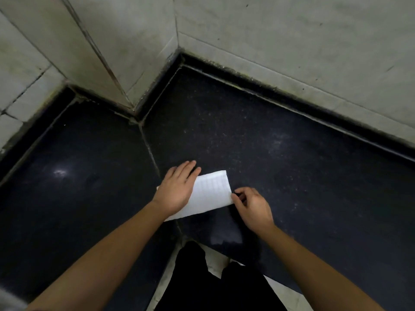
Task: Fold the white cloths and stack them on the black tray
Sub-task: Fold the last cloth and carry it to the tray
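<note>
Ribbed white cloth [211,194], folded rectangular, is pressed onto the speckled black table [280,153] by the flat left hand [177,187]; its corner is pinched by the right hand [251,205].

Dim, soft light; wide-angle edge distortion.

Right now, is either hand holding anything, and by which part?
The right hand pinches the white cloth at its right edge. The left hand holds nothing; it only presses flat on the cloth's left end.
</note>
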